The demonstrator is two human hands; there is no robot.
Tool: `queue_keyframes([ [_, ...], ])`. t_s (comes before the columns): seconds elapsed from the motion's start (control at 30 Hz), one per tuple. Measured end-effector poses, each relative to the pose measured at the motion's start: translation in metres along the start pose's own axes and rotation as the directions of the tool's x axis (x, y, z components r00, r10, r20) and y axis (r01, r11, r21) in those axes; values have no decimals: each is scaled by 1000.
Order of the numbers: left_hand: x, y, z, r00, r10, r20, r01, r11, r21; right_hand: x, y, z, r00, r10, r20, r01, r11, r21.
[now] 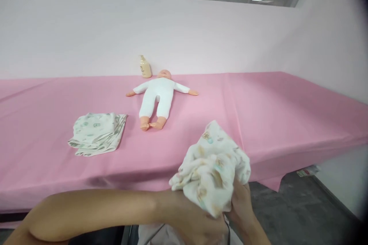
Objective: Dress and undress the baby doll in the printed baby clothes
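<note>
A bunched white cloth (211,172) with small tan and teal prints is held up in front of me, at the near edge of the table. My left hand (198,220) reaches across from the left and is closed on the cloth's lower side. On the right, my right hand (241,201) grips the cloth from underneath; its fingertips are hidden by the folds. A doll (159,93) in a white suit lies on its back beyond my hands, arms spread. To the left of the doll's feet rests a folded stack of white cloth (96,132) with green prints.
A pink sheet (267,115) covers the long table, its edge hanging over the front. Near the doll's head, a cream pump bottle (145,67) stands close to the white wall (115,30). Grey floor (296,206) shows at the lower right.
</note>
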State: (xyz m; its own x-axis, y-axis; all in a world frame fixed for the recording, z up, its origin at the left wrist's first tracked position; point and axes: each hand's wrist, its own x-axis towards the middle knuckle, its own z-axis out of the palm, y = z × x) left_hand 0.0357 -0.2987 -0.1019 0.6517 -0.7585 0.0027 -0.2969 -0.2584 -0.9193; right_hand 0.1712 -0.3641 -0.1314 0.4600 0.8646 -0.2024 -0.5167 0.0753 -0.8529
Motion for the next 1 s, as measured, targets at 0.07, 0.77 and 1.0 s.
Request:
queue_keyframes([
  [0.07,-12,-9,11,985,-173,-27,166,969,-181,15,-9,-3,964,-141,-225,131,989,-62],
  [0.77,-176,-48,103,-98,-611,785,963,140,229,222,-109,-139,941,-257,-218,51,747,-663],
  [1.0,-222,-52,123,-526,-445,725,850,-285,442,219,-118,-139,848,-472,-241,-97,309,-946],
])
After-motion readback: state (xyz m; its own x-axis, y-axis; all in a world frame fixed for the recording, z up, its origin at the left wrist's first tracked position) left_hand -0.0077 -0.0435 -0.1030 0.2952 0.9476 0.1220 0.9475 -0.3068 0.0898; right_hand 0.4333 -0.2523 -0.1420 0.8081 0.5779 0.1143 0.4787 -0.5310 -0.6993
